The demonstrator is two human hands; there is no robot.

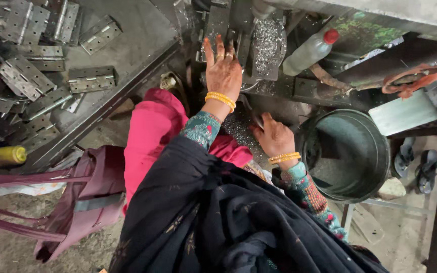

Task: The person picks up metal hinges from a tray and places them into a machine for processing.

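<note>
Left hand (pixel 223 68) flat, fingers spread, steadying the machine fixture (pixel 218 25); right hand (pixel 274 136) lies loosely curled, empty, among metal shavings (pixel 238 129).

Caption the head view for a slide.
Left hand rests on a swarf-covered machine, right hand beside a metal bucket, hinges piled alongside.

Single head-worn view, looking steeply down, close over the hands (pixel 249 101), metal workbench (pixel 142 35) and floor

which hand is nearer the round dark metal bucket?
Right. The right hand sits just beside the rim of the round dark metal bucket, on its left in the picture. The left hand is farther off, up at the machine.
</note>
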